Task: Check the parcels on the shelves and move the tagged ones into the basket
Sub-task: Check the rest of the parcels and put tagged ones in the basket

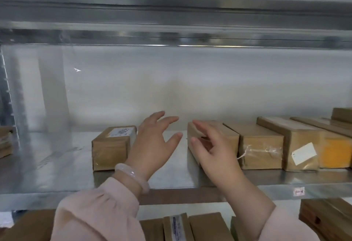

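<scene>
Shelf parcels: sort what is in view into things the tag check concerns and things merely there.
For the job:
- labelled parcel
- parcel at the right hand
- string-tied parcel
- parcel with a white tag
- left hand
- right hand

Merely there:
- bracelet
- sticker on the shelf edge
- wooden crate

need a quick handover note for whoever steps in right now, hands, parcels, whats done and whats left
Left hand: open, empty, hovering over the gap between two parcels on the middle shelf.
Right hand: open, fingers at the near end of the plain parcel; not gripping it.
Parcels: labelled parcel left of the hands; to the right a string-tied parcel, then a parcel with a white tag. More parcels on the shelf below.
Done: cannot tell; the basket is not in view.
Left: check the plain parcel, then probably pull the white-tagged one.
</scene>
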Motion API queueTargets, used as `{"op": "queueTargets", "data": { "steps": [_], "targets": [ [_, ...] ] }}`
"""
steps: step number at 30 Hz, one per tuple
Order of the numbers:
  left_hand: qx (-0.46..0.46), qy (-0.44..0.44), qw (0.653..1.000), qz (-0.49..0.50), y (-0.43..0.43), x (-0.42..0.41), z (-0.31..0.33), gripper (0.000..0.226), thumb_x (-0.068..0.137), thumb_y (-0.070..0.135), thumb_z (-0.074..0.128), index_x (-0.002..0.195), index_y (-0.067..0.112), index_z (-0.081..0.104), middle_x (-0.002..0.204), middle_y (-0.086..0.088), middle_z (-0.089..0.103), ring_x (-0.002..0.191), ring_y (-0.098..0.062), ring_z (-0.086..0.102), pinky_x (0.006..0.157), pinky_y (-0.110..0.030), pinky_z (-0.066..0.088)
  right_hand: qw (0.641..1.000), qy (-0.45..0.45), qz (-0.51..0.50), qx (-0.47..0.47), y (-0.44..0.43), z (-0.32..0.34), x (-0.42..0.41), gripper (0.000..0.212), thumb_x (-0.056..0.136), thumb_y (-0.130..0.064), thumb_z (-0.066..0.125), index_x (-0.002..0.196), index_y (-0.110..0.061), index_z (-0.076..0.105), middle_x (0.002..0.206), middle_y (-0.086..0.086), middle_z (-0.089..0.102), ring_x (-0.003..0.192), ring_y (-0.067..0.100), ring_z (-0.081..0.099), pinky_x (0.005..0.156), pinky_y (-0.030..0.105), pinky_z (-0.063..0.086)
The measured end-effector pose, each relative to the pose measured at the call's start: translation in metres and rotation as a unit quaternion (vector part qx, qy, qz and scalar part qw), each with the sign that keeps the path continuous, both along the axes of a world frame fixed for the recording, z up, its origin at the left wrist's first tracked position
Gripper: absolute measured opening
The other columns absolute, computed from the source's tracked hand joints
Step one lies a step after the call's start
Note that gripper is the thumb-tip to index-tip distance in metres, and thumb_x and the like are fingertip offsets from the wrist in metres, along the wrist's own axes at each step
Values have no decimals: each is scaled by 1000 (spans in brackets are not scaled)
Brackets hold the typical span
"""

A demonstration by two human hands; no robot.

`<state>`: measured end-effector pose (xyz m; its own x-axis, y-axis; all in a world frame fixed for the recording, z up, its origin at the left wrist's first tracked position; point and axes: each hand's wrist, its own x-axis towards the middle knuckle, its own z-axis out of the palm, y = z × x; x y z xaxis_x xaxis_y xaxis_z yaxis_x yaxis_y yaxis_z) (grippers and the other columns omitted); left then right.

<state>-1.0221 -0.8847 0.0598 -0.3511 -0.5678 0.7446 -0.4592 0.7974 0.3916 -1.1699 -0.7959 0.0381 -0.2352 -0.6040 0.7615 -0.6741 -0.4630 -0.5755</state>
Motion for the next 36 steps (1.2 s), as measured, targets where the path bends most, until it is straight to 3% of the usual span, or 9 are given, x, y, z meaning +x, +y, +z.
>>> {"op": "queueTargets", "data": {
  "steps": [4, 7, 10, 19, 25, 30, 32, 34, 36],
  "targets": [
    [68, 17, 993, -98, 9, -48, -4, 38, 93, 32, 61, 131, 30, 57, 138, 3, 52, 133, -11, 40, 102, -10, 21, 998, -10, -16, -65, 14, -7, -16, 37, 90, -21, 58, 121, -41, 56, 117, -21, 57, 110, 0, 56, 93, 15, 43],
    [116, -38, 987, -103, 11, -72, -13, 53, 88, 45, 63, 137, 29, 52, 141, 2, 49, 133, -14, 41, 111, -23, 28, 996, -47, -47, -65, 20, -10, -36, 38, 91, -18, 60, 121, -41, 56, 120, -23, 54, 116, 6, 55, 100, 31, 45],
    [135, -49, 985, -92, 10, -80, -21, 57, 84, 41, 70, 137, 29, 51, 138, -1, 48, 129, -18, 45, 111, -31, 35, 995, -56, -75, -43, 25, -14, -52, 39, 91, -22, 59, 124, -41, 55, 119, -24, 52, 112, 1, 54, 95, 23, 44],
    [164, 165, 964, -128, 12, -48, -19, 45, 87, 29, 71, 124, 45, 52, 124, 14, 57, 105, -8, 60, 86, -21, 51, 982, -178, -57, -8, 26, -3, -57, 37, 95, -38, 52, 133, -42, 50, 132, -16, 51, 112, -14, 47, 75, -5, 35],
    [273, 290, 882, -252, 26, -37, -19, 41, 87, 19, 71, 120, 38, 57, 118, 12, 62, 102, -7, 66, 92, -33, 56, 967, -239, 85, 25, 19, 10, -37, 55, 90, -54, 52, 142, -46, 38, 128, -30, 50, 122, -5, 47, 102, 23, 39],
    [359, 252, 873, -214, 27, -24, -6, 70, 59, 72, 66, 119, 37, 58, 115, 9, 66, 105, -4, 63, 97, -39, 52, 994, -103, 36, 17, 19, 5, -24, 63, 89, -41, 62, 145, -46, 33, 149, -25, 33, 135, -9, 30, 110, 28, 36],
    [376, 248, 865, -222, 28, -22, -4, 75, 59, 69, 68, 125, 37, 54, 111, 9, 70, 102, -7, 67, 96, -40, 52, 998, -56, 39, 13, 19, 2, -20, 68, 84, -51, 62, 144, -50, 30, 148, -31, 30, 132, -17, 25, 106, 22, 37],
    [411, 302, 823, -250, 28, -24, -7, 60, 71, 51, 70, 126, 30, 57, 110, 2, 73, 100, -14, 70, 93, -42, 55, 992, -102, 78, 9, 21, 3, -17, 63, 80, -62, 56, 138, -61, 29, 140, -37, 37, 123, -24, 32, 94, 13, 41],
    [490, 387, 717, -309, 26, -24, -12, 44, 84, 40, 65, 123, 21, 61, 116, -9, 71, 104, -24, 68, 94, -49, 53, 983, -163, 89, 13, 21, 4, -19, 55, 79, -67, 49, 130, -70, 29, 132, -39, 38, 117, -24, 38, 85, 10, 37]
  ]
}}
